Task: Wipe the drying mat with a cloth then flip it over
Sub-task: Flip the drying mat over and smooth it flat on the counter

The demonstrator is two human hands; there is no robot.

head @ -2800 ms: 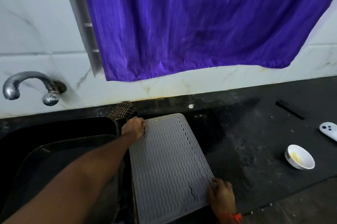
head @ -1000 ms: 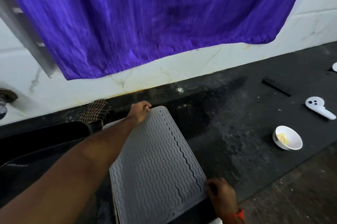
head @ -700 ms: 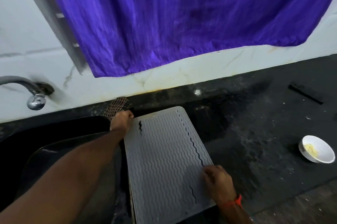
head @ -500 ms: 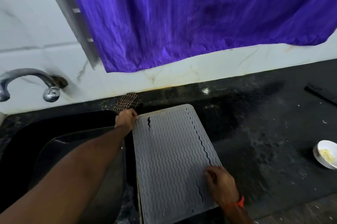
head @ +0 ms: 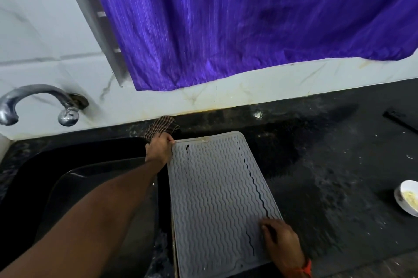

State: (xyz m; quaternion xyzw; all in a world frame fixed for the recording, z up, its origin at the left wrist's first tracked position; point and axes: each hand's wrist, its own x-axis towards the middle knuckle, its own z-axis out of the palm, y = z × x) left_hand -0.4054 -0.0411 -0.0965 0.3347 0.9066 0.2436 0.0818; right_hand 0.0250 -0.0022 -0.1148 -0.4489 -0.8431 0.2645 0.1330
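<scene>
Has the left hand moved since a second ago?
Yes. The left hand has moved left along the counter: it now sits right against the checked cloth, which it was clear of then.

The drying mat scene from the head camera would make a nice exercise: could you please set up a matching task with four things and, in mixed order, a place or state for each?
Things:
1. drying mat
2. checked cloth
3. white bowl
4. tap

Places or states:
A. at the right edge of the counter, yellowish residue inside
B. on the wall above the sink
C. flat on the counter beside the sink, ridged side up
D. bunched by the wall, just behind the left hand

Pairs: 1-C, 2-D, 3-A, 4-B
</scene>
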